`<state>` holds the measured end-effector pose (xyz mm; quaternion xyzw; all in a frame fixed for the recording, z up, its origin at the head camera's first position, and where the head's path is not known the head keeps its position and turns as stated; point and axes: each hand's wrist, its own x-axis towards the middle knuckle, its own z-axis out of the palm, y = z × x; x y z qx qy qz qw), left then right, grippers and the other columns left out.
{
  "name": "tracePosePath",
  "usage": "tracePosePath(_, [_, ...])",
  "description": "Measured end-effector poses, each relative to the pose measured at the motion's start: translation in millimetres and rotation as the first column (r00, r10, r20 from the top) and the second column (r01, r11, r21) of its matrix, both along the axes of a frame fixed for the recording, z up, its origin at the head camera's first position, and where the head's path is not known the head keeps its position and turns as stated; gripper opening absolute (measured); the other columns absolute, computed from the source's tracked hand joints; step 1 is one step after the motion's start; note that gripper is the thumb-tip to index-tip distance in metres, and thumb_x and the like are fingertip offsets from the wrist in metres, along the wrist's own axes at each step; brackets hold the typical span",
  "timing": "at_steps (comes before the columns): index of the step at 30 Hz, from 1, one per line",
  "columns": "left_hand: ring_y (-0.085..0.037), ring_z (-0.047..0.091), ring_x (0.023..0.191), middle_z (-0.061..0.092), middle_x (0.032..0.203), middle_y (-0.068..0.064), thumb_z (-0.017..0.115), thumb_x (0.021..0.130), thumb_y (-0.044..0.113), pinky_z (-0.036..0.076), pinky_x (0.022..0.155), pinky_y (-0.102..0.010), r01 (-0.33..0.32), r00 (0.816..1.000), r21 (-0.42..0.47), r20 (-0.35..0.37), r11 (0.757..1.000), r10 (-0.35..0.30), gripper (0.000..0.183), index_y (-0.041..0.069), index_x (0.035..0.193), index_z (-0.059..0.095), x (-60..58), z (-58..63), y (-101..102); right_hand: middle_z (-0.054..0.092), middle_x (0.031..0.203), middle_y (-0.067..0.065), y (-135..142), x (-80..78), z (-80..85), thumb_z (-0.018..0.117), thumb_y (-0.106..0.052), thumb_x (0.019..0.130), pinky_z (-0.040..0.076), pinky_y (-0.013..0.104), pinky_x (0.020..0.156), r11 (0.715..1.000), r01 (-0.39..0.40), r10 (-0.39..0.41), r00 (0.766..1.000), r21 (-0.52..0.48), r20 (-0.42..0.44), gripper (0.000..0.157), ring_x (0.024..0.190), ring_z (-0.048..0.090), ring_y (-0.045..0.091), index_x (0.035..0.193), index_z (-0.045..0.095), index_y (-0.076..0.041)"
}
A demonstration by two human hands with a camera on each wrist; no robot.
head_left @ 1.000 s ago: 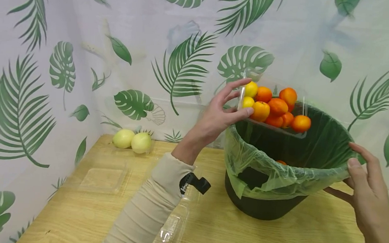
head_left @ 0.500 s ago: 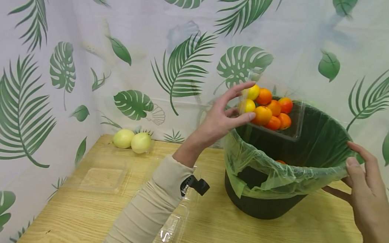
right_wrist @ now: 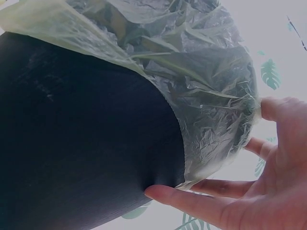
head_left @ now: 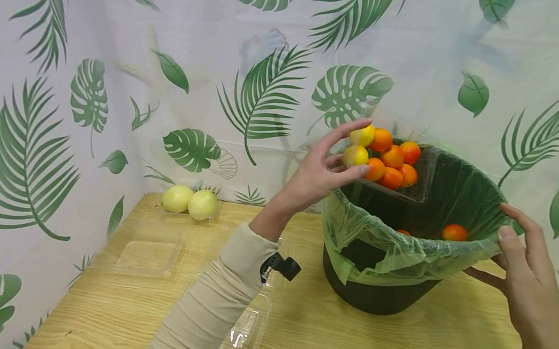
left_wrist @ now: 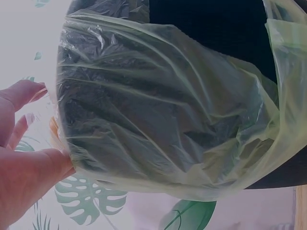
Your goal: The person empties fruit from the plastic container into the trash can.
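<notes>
My left hand [head_left: 319, 166] pinches the left end of a clear plastic tray [head_left: 415, 195], tilted over the mouth of a black trash bin [head_left: 382, 298]. Two yellow fruits [head_left: 356, 156] lie in the tray by my fingers, with several orange-red round fruits [head_left: 391, 178] beside them. Green plastic film lines the bin [right_wrist: 96, 129] and folds over its rim. One orange-red fruit [head_left: 455, 232] is inside the bin, and another barely shows. My right hand [head_left: 533, 275] holds the bin's right rim; in the right wrist view, fingers touch its outer wall. The bin leans.
Two pale yellow-green fruits [head_left: 203, 205] sit in a clear container at the table's back left. A clear tray [head_left: 147, 257] lies on the wooden table [head_left: 107, 313], with more clear plastic packaging [head_left: 246, 327] near my left sleeve. Leaf-printed sheeting [head_left: 259, 194] stands behind.
An orange-red fruit at the tray's right end has left it, and one now shows inside the bin. The tray has shifted slightly downward, with its fruits rearranged. My right hand stays at the rim.
</notes>
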<state>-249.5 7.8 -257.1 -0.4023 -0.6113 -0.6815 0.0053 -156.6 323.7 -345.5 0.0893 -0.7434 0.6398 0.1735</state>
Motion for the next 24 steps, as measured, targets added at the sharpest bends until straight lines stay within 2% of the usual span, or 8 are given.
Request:
tracePosePath(4, [-0.037,0.055,0.106,0.030,0.144,0.000,0.060,0.087,-0.005,0.052,0.085,-0.033,-0.018,0.999,-0.027,-0.038,0.999,0.017,0.060,0.005,0.142,0.038,2.8,1.2,1.2,-0.001,0.152,0.010,1.1,0.0,-0.2,0.037,-0.022,0.102,0.055,0.025,0.056,1.000,-0.007,0.007,1.000,-0.010,-0.002,0.049,0.097,0.053,0.002,0.150,0.024,-0.022])
tracePosePath(10, [-0.031,0.050,0.109,0.032,0.138,-0.007,0.062,0.086,-0.005,0.051,0.086,-0.033,-0.075,0.991,-0.072,-0.120,0.995,0.066,0.059,0.003,0.140,0.041,7.4,3.7,2.6,-0.005,0.153,0.007,2.4,0.2,-0.6,0.037,-0.022,0.102,0.054,0.024,0.056,1.000,-0.010,0.010,1.000,-0.018,0.007,0.049,0.103,0.052,0.006,0.150,0.024,-0.023])
tracePosePath(18, [-0.023,0.042,0.120,0.033,0.138,-0.008,0.063,0.085,-0.005,0.047,0.093,-0.032,-0.097,0.984,-0.076,-0.158,0.992,0.084,0.058,0.002,0.139,0.042,7.7,3.8,2.3,-0.004,0.152,0.009,1.8,-0.3,-0.4,0.037,-0.022,0.102,0.054,0.024,0.055,1.000,-0.013,0.013,1.000,-0.019,-0.002,0.049,0.095,0.054,-0.001,0.150,0.024,-0.022])
tracePosePath(22, [-0.020,0.043,0.120,0.034,0.138,-0.009,0.063,0.085,-0.005,0.047,0.094,-0.031,-0.105,0.981,-0.078,-0.169,0.991,0.090,0.058,0.002,0.138,0.043,7.7,3.8,2.4,0.000,0.152,0.010,1.6,-0.5,0.2,0.037,-0.021,0.102,0.054,0.025,0.055,0.999,-0.023,0.023,1.000,-0.030,-0.012,0.049,0.096,0.056,0.000,0.149,0.024,-0.021])
tracePosePath(24, [-0.022,0.044,0.118,0.033,0.138,-0.009,0.064,0.085,-0.005,0.048,0.093,-0.032,-0.104,0.981,-0.080,-0.170,0.991,0.090,0.058,0.002,0.138,0.043,8.0,3.7,2.3,0.000,0.152,0.010,1.5,-0.5,0.5,0.037,-0.021,0.102,0.054,0.025,0.056,0.999,-0.026,0.026,1.000,-0.032,-0.013,0.049,0.097,0.056,0.001,0.149,0.024,-0.021])
